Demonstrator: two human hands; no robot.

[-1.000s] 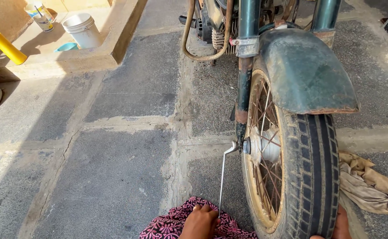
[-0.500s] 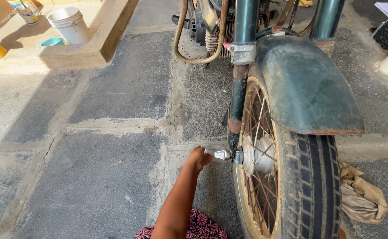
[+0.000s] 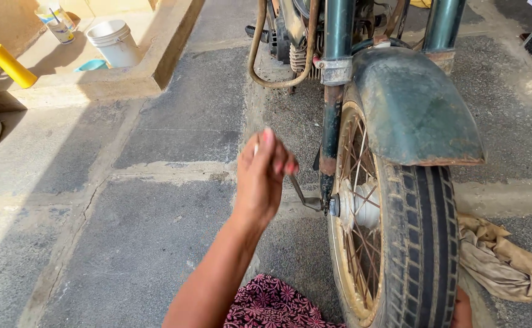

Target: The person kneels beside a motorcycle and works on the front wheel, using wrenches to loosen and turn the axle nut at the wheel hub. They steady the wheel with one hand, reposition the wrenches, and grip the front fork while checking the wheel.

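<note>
A motorcycle's front wheel (image 3: 399,243) stands upright in front of me, with a dusty tyre, rusty spokes and a dark green mudguard (image 3: 411,109). A thin metal wrench (image 3: 300,193) sits on the axle nut (image 3: 332,205) on the wheel's left side, its handle slanting up to the left. My left hand (image 3: 266,176) is closed around the handle's upper end. Only a sliver of my right hand (image 3: 460,308) shows at the bottom edge, against the tyre's right side; its fingers are hidden.
A crumpled tan rag (image 3: 496,261) lies on the stone floor right of the tyre. On a raised ledge at the top left stand a white bucket (image 3: 115,42), a yellow squeeze bottle (image 3: 11,64) and a small cup (image 3: 59,24). The engine guard bar (image 3: 260,61) curves behind.
The wrench handle hung straight down from the axle a second ago. My left hand has lifted from the bottom edge and swung the handle up to the left.
</note>
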